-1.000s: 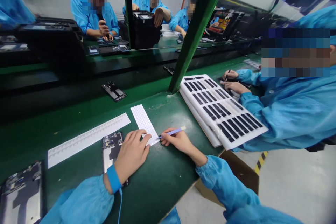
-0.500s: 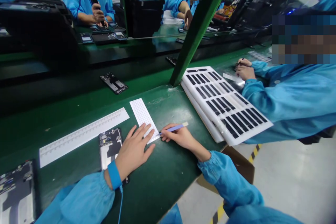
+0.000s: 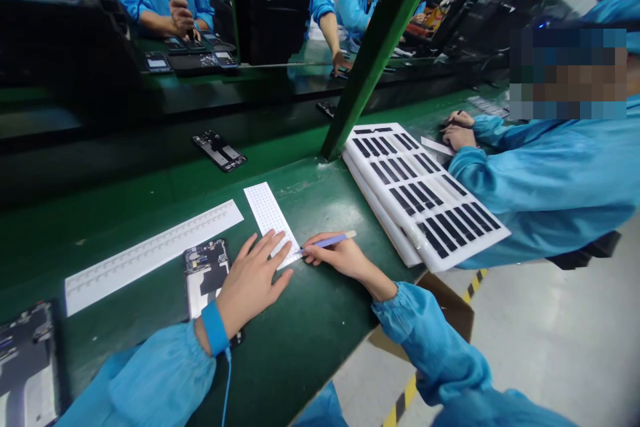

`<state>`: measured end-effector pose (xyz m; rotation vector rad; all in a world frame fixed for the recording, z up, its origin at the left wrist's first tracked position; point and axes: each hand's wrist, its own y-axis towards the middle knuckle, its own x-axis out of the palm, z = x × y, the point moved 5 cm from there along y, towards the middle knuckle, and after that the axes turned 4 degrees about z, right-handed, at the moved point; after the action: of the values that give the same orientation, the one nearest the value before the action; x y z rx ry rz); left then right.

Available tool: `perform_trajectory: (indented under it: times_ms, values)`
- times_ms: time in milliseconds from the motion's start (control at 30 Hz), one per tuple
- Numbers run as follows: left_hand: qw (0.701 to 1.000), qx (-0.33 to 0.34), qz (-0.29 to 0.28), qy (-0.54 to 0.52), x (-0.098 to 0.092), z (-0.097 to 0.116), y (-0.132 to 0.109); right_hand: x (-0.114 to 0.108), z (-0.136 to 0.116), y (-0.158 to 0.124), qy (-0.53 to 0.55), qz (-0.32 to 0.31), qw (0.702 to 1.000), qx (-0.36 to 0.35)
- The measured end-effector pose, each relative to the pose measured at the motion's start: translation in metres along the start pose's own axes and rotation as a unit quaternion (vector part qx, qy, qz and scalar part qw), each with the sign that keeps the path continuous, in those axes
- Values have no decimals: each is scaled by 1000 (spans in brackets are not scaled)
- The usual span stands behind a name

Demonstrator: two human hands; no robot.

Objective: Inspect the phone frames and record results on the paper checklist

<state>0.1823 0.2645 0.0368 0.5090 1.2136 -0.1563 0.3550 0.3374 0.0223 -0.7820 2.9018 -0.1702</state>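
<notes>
My left hand, with a blue wrist strap and cord, lies with fingers spread over the lower part of a white sheet of small stickers. My right hand pinches purple tweezers with a pale end. Their tip meets the sheet's lower right edge, beside my left fingertips. Partly under my left hand and wrist is an opened phone with bare inner parts. A longer white strip sheet with rows of small printed marks lies behind that phone.
Another opened phone lies at the lower left, and one more farther back. White foam trays with black strips stand right, below a green post. A co-worker's sleeve is close beyond them. Black stacked trays stand behind.
The whole view has shifted slightly. My hands keep nearly the same pose on the sheet, the tweezers still at its edge. Across the bench, a co-worker's hand has moved left and down.
</notes>
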Motion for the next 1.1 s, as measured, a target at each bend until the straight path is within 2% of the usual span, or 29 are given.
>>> perform_trajectory:
  times_ms: [300,500,567,667,733,767,867,967,1033,1100]
  values:
    - [1000,-6,-9,-3,-1,-1,-2,-3,0,-2,23,12,1000,-6]
    - [1000,-10,-1,-11,0,3,2,-5,-1,-4,63,48,997,6]
    - [1000,-15,8,-8,-10,10,-1,-6,-6,-5,88,74,993,7]
    - [999,-9,42,-7,-41,20,-23,0,-23,1,137,112,984,-16]
    - [998,-17,66,-4,-64,18,-49,18,-39,11,154,103,982,-30]
    - [997,-33,76,2,-73,12,-64,33,-46,19,151,79,985,-30]
    - [988,-110,99,34,-85,-19,-107,95,-57,45,117,-43,992,-1]
    - [976,-173,119,64,-76,-52,-133,149,-49,70,90,-122,988,31]
    - [974,-181,113,76,-66,-63,-137,167,-38,81,75,-137,987,44]
    - [975,-181,96,84,-58,-66,-136,173,-28,86,65,-143,986,50]
